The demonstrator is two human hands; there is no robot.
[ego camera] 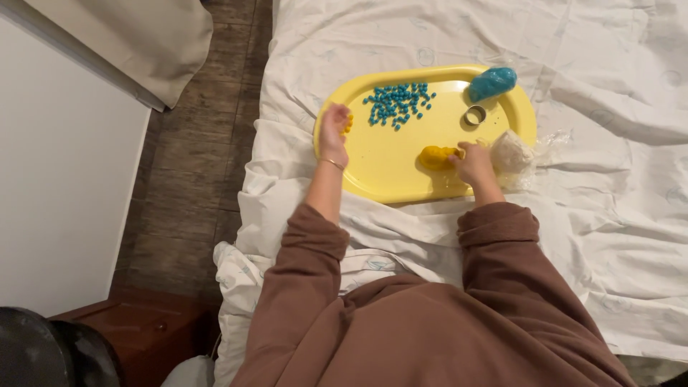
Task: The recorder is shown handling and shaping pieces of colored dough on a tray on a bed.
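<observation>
A yellow oval tray [401, 172] lies on a white bedsheet. My left hand [332, 132] rests at the tray's left rim, fingers curled around small yellow pieces [348, 124]. My right hand [473, 163] touches a yellow dough lump [436, 157] near the tray's front middle, pinching its right end. Several small blue balls [398, 102] are scattered at the back of the tray. A blue dough lump [492, 82] sits at the back right, with a small metal ring [474, 115] just in front of it.
A clear plastic bag with whitish dough [512, 152] lies on the tray's right rim. The white sheet [609, 179] spreads right and back. Wooden floor [193, 165], a white wall and a red-brown wooden cabinet [143, 330] are at the left.
</observation>
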